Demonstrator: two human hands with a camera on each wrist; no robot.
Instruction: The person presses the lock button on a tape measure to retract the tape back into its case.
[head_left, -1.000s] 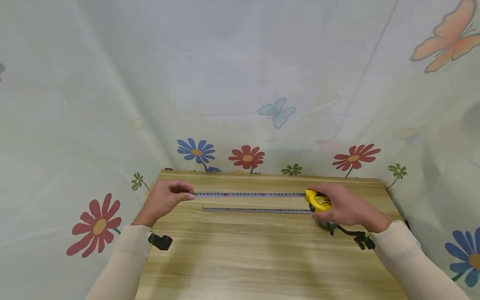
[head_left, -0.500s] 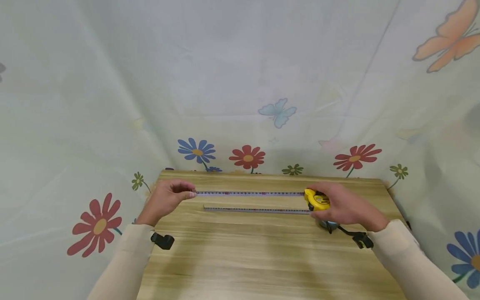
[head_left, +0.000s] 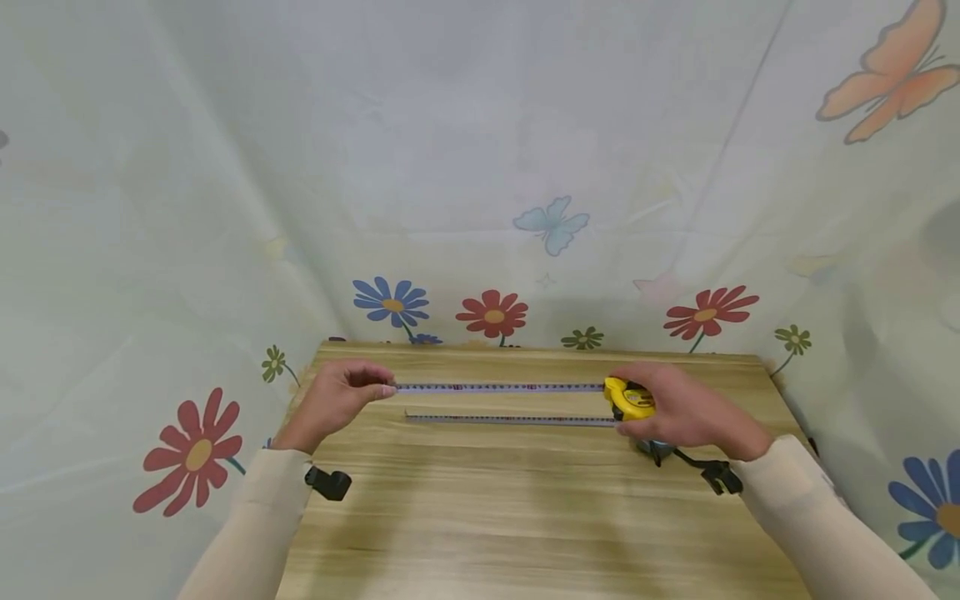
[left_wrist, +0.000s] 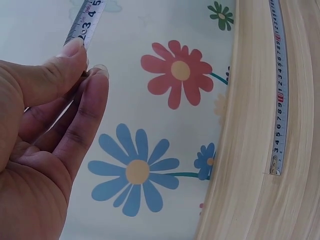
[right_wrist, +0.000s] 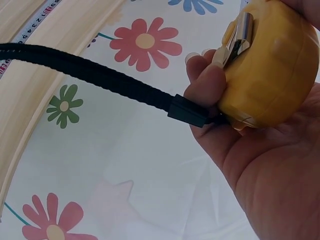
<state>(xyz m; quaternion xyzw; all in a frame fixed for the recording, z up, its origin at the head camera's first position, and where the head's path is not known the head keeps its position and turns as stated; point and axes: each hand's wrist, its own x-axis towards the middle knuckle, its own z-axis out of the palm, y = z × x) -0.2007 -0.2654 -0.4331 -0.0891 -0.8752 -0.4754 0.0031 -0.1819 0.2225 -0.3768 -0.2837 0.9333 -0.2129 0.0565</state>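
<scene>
Head view is showing two hands stretching a tape measure from side to side over a wood-grain surface. On the left, the left hand is pinching the free end of the blade; its grip is closing down to thumb and fingertips, with the thin strip lying between them. Left-wrist view is showing printed numbers running on just past the thumb.

On the right, the right hand is gripping the yellow case, its thumb and fingers wrapping about the body. From the right wrist, a silver clip is appearing on the case, with fingertips resting close by, and a black strap is trailing away from the case. Between the two hands the blade is running straight, hanging above the surface.

Nearer the person, a second measuring strip is lying on the surface, roughly parallel to the blade, its right end reaching toward the right hand. A greyish-blue object is showing partly under that hand, too hidden to identify. Behind, a pale sheet is hanging, bearing printed flowers and butterflies. Cream sleeves are covering both forearms.
</scene>
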